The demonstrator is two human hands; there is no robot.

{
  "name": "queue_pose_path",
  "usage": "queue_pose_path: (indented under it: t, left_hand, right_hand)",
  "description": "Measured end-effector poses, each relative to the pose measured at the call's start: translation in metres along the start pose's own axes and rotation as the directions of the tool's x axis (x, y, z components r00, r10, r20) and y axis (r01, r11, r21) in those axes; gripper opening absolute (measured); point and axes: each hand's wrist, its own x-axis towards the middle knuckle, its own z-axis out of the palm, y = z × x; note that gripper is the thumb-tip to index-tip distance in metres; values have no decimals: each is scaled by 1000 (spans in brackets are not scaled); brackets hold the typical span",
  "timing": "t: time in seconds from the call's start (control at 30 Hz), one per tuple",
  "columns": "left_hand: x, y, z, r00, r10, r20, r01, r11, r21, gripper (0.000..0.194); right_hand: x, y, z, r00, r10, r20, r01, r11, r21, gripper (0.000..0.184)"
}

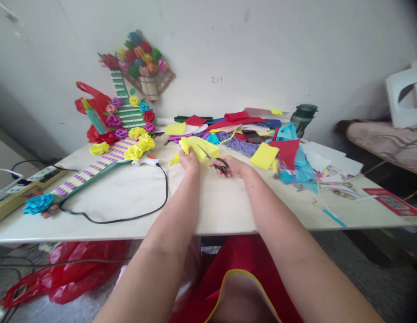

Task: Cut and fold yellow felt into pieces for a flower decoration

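A sheet of yellow crepe paper (203,146) is pinched in my left hand (189,160), above the middle of the white table (225,202). My right hand (233,167) grips black-handled scissors (222,165) by the finger loops. Their blades point up and left, reaching against the yellow paper; whether they are fully apart I cannot tell. A small yellow piece (174,160) shows just left of my left hand. To the right of the scissors lies a flat yellow paper square (264,155).
A glue gun (146,161) with a black cord (128,221) lies to the left. Paper-flower decorations (128,116) stand behind it. Coloured paper (228,121) and blue scraps (301,168) cover the back and right. A dark green bottle (302,119) stands at the back right.
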Motion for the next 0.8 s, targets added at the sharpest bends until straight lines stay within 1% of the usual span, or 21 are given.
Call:
queue_pose_path:
  t: [0.2,0.6,0.8]
  left_hand:
    - [1,-2,1,1000,-2,6,2,1000,6,9]
    - [0,-2,0,1000,2,-2,-2,999,38,9]
    - [-2,2,-3,1000,-13,3,13,998,68,11]
  right_hand:
    - [2,2,-1,1000,-1,-8,1,1000,-3,20]
    - [0,-2,1,1000,-3,-19,3,1000,-8,18]
    - [4,1,-1,1000,-15,-17,14,999,-30,17]
